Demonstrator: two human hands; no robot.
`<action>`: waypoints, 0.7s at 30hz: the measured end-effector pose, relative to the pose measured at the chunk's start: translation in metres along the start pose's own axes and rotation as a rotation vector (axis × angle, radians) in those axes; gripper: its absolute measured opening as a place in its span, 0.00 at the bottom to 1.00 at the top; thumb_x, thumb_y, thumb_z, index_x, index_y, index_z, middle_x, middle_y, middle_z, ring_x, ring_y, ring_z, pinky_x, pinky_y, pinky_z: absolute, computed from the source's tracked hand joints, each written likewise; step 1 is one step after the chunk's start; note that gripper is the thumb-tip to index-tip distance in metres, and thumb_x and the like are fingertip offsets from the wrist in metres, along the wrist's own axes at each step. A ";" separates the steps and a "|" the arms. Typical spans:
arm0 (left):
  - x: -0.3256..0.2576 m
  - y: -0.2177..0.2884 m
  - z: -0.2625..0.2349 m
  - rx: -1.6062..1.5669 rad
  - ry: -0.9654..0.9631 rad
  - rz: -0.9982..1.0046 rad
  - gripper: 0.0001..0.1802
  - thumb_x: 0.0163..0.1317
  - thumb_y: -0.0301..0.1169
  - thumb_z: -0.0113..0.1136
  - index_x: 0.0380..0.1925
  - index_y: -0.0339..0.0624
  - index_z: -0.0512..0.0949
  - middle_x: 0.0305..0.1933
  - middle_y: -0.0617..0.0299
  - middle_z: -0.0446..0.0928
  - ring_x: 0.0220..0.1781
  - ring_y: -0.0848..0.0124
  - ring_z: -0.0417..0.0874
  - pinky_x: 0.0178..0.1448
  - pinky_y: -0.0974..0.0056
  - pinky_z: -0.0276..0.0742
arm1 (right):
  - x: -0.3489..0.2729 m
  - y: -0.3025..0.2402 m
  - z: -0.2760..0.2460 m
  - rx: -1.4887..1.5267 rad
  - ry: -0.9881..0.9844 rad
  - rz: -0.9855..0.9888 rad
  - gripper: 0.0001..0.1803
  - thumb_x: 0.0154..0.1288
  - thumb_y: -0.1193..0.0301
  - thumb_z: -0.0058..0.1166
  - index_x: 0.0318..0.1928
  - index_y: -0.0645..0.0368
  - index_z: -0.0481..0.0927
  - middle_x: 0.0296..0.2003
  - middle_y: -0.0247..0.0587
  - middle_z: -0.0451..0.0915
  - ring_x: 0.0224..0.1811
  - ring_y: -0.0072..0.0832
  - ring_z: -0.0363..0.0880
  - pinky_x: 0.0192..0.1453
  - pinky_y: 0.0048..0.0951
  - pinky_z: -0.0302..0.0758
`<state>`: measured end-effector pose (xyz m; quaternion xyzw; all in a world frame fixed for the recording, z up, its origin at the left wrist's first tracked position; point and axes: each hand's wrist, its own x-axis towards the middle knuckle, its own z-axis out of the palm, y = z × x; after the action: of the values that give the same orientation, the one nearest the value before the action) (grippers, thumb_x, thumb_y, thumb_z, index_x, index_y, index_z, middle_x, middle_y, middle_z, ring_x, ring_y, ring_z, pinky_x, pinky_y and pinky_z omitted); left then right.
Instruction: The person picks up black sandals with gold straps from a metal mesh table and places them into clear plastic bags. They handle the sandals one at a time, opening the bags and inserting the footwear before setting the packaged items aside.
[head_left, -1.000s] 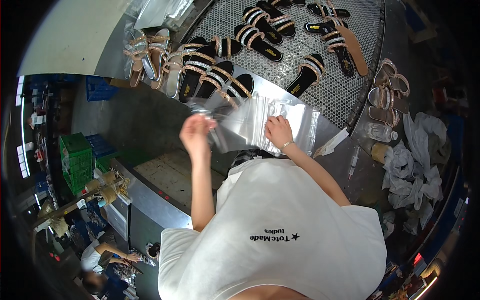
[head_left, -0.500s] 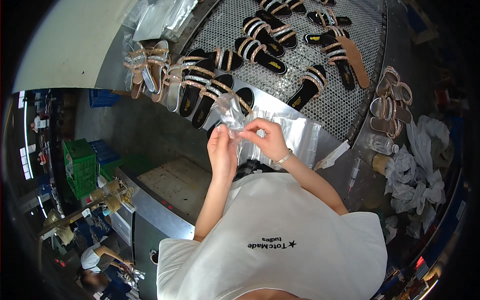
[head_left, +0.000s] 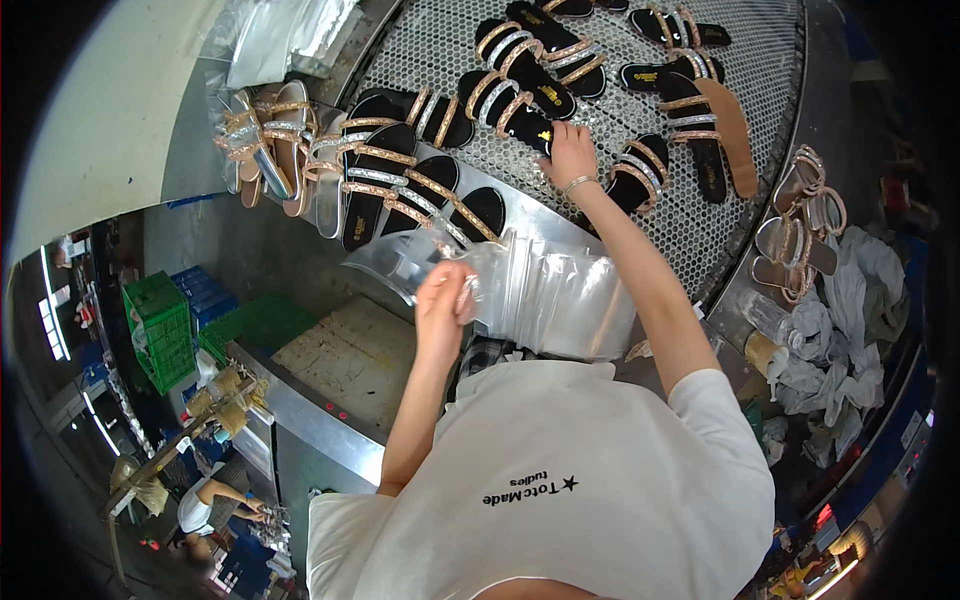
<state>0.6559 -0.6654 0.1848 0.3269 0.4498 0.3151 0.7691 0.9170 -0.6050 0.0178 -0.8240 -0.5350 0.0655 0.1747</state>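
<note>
My left hand [head_left: 445,292] is closed on a clear plastic bag [head_left: 385,262], which spreads out to the left of the fingers. My right hand [head_left: 572,160] reaches over the perforated metal surface, thumb and fingers closed around the end of a black sandal [head_left: 515,118] with glittery gold and silver straps. Between my arms lies a stack of clear plastic bags [head_left: 575,295]. Close to the right wrist, another black sandal [head_left: 635,178] rests on the metal, its end partly behind my forearm.
Several strapped sandals [head_left: 380,170] are crowded along the ledge at left, beside tan ones [head_left: 290,130]. More sandals lie on the perforated conveyor [head_left: 420,60]. At right are tan sandals [head_left: 790,235] and crumpled plastic [head_left: 850,330]. A green crate [head_left: 160,335] and a person [head_left: 205,505] are at left.
My right hand has left the bag and stretched forward to the black sandal. My left hand keeps the bag, which now fans out leftward. The view has shifted slightly.
</note>
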 end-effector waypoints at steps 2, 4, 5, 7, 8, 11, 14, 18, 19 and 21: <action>0.013 -0.021 -0.002 -0.104 0.001 -0.159 0.11 0.68 0.36 0.47 0.36 0.40 0.74 0.15 0.74 0.58 0.14 0.84 0.54 0.19 0.76 0.48 | 0.011 -0.003 -0.010 -0.019 -0.156 0.036 0.33 0.37 0.64 0.68 0.47 0.63 0.73 0.44 0.48 0.75 0.49 0.40 0.72 0.53 0.35 0.70; 0.026 -0.042 -0.004 -0.292 0.062 -0.267 0.12 0.68 0.38 0.47 0.40 0.42 0.73 0.15 0.73 0.57 0.14 0.83 0.54 0.20 0.75 0.50 | 0.024 0.001 -0.027 0.124 -0.452 0.197 0.37 0.33 0.62 0.70 0.47 0.64 0.73 0.42 0.49 0.77 0.47 0.40 0.75 0.51 0.36 0.72; 0.030 -0.050 -0.005 -0.387 0.094 -0.318 0.13 0.68 0.38 0.47 0.42 0.42 0.73 0.15 0.73 0.57 0.14 0.83 0.54 0.20 0.75 0.51 | 0.025 0.004 -0.030 0.570 -0.472 0.240 0.40 0.28 0.60 0.72 0.47 0.65 0.73 0.39 0.49 0.78 0.42 0.41 0.78 0.47 0.36 0.74; 0.038 -0.063 -0.008 -0.515 0.084 -0.397 0.13 0.68 0.39 0.47 0.46 0.45 0.72 0.15 0.72 0.56 0.14 0.82 0.55 0.21 0.74 0.52 | -0.001 0.008 -0.044 0.668 -0.388 0.139 0.41 0.31 0.59 0.71 0.49 0.66 0.72 0.38 0.49 0.78 0.39 0.40 0.79 0.45 0.32 0.74; 0.040 -0.070 -0.010 -0.582 0.077 -0.435 0.14 0.68 0.40 0.47 0.47 0.46 0.71 0.14 0.72 0.56 0.14 0.82 0.55 0.21 0.74 0.52 | -0.027 0.003 -0.056 0.555 -0.108 -0.041 0.40 0.33 0.60 0.71 0.49 0.66 0.71 0.38 0.48 0.78 0.38 0.39 0.79 0.43 0.30 0.74; 0.049 -0.095 -0.023 -0.806 0.024 -0.527 0.12 0.67 0.41 0.47 0.42 0.49 0.73 0.14 0.73 0.57 0.14 0.81 0.56 0.20 0.74 0.54 | -0.086 -0.009 -0.115 0.798 -0.371 -0.041 0.34 0.42 0.64 0.70 0.50 0.64 0.71 0.39 0.46 0.77 0.40 0.36 0.79 0.45 0.29 0.73; 0.058 -0.114 -0.036 -0.893 0.071 -0.590 0.10 0.66 0.41 0.48 0.32 0.51 0.74 0.13 0.73 0.59 0.14 0.80 0.58 0.19 0.74 0.56 | -0.145 0.018 -0.124 0.685 -0.344 -0.180 0.28 0.48 0.67 0.66 0.50 0.60 0.71 0.38 0.46 0.77 0.39 0.39 0.79 0.45 0.32 0.74; 0.070 -0.127 -0.038 -0.593 0.252 -0.444 0.11 0.67 0.41 0.48 0.36 0.49 0.74 0.12 0.73 0.58 0.13 0.80 0.56 0.20 0.74 0.55 | -0.184 0.038 -0.129 0.214 -0.537 -0.222 0.23 0.52 0.68 0.59 0.50 0.53 0.71 0.33 0.46 0.75 0.35 0.43 0.77 0.38 0.39 0.75; 0.066 -0.124 -0.030 -0.399 0.190 -0.321 0.12 0.67 0.41 0.47 0.40 0.47 0.75 0.12 0.72 0.58 0.13 0.82 0.56 0.20 0.73 0.55 | -0.193 0.040 -0.126 0.182 -0.525 -0.228 0.22 0.53 0.68 0.58 0.50 0.52 0.71 0.32 0.45 0.75 0.35 0.43 0.77 0.37 0.39 0.75; 0.059 -0.119 -0.018 0.031 0.149 -0.081 0.17 0.69 0.40 0.45 0.48 0.41 0.75 0.12 0.72 0.60 0.15 0.85 0.58 0.21 0.73 0.56 | -0.199 0.040 -0.124 0.135 -0.497 -0.234 0.21 0.54 0.68 0.57 0.50 0.50 0.71 0.32 0.44 0.75 0.34 0.42 0.77 0.36 0.40 0.75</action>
<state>0.6856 -0.6855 0.0561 0.2959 0.5234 0.3004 0.7404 0.9043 -0.8261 0.1033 -0.7018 -0.6472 0.2807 0.0990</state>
